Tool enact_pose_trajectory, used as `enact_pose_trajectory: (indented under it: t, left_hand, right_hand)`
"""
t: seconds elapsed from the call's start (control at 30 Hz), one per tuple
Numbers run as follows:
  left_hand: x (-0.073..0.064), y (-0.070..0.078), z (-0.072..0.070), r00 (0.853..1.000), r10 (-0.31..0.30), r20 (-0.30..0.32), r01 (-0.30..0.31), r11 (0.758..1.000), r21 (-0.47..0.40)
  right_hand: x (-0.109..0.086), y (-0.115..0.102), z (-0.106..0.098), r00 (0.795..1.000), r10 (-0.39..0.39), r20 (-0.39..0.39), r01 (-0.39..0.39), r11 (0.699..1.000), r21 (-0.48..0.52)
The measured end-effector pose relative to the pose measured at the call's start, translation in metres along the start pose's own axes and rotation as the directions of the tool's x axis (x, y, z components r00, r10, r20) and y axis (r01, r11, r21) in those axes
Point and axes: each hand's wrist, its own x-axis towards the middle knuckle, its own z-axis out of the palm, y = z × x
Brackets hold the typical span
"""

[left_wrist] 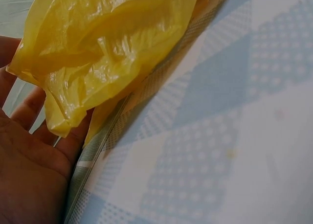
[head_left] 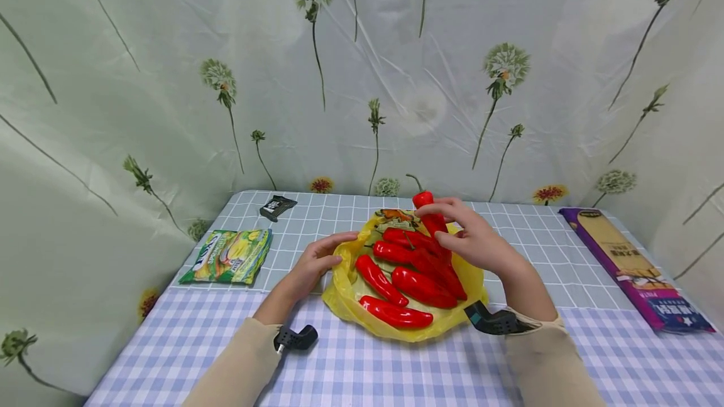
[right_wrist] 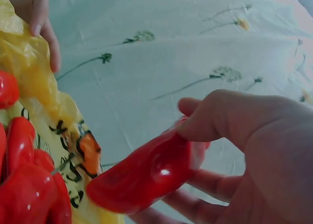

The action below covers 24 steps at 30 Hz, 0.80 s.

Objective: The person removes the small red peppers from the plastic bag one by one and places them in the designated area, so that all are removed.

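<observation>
A yellow plastic bag (head_left: 339, 281) lies spread on the table with several glossy red peppers (head_left: 423, 287) on it. My right hand (head_left: 477, 237) holds one red pepper (head_left: 433, 223) between thumb and fingers above the far right of the pile, its stem end up in the head view. In the right wrist view this pepper (right_wrist: 146, 172) slants beside the bag, its tip pointing left. At the bag's left rim is my left hand (head_left: 311, 265), fingers extended along the edge. The left wrist view shows the bag's crumpled plastic (left_wrist: 98, 62) against those fingers.
A green and yellow packet (head_left: 229, 257) lies at the left, with a small black packet (head_left: 278, 207) behind it. A long purple pasta packet (head_left: 633, 269) lies along the right side. A floral curtain (head_left: 351, 80) hangs behind the checked table (head_left: 339, 375).
</observation>
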Motion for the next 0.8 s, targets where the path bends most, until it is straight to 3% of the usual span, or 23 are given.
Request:
enact_pose_trajectory:
  t: [0.4, 0.63, 0.8]
  left_hand:
    - [-0.001, 0.002, 0.001, 1.0, -0.013, -0.003, 0.013, 1.0, 0.013]
    - [0.0, 0.001, 0.0, 1.0, -0.011, 0.002, 0.011, 1.0, 0.016]
    - [0.0, 0.001, 0.0, 1.0, 0.0, 0.002, 0.0, 1.0, 0.023]
  right_hand:
    - [-0.007, 0.02, -0.021, 0.983, 0.121, -0.14, -0.112, 0.991, 0.074]
    - [-0.01, 0.04, -0.029, 0.96, 0.226, -0.167, -0.213, 0.973, 0.094]
    - [-0.014, 0.051, -0.031, 0.933, 0.305, -0.194, -0.288, 0.951, 0.108]
